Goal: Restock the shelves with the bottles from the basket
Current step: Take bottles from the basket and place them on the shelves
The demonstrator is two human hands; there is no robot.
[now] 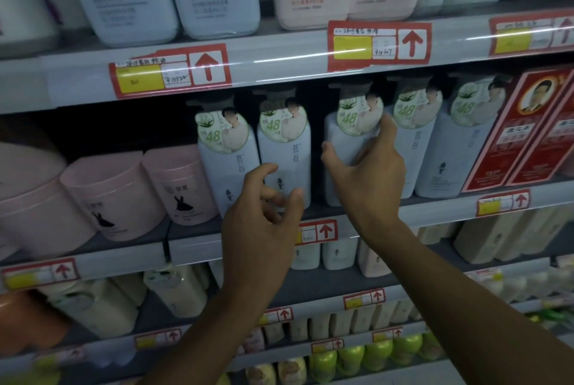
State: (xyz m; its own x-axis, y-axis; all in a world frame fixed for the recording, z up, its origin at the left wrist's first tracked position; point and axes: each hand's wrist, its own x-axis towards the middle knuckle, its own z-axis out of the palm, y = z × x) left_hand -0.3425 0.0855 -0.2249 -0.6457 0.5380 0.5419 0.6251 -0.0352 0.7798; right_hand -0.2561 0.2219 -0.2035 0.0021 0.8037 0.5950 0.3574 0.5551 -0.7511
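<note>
While the right hand point(369, 173) wraps the third white pump bottle point(344, 148) in the row, thumb on its left flank and fingers curled over its right shoulder beside the round "48" tag, the step in hand looks like seating that bottle on the middle shelf point(435, 209). The bottle stands upright at the shelf's front lip, with a dark gap between it and the second bottle point(284, 151) to its left, and it sits close against the fourth bottle point(413, 136) to its right.

The left hand point(264, 213) hovers in front of the second bottle's lower half, fingers loosely curled and holding nothing; whether a fingertip brushes that bottle cannot be told.

To do this well, the held bottle probably wants sliding straight back and a little left, so the gap evens out and the label faces forward like its neighbours. Keeping the grip low on the body rather than near the pump head should stop it tipping. The free hand could steady the second bottle so it is not knocked.

The basket is not in view, so how many bottles remain is unknown
</note>
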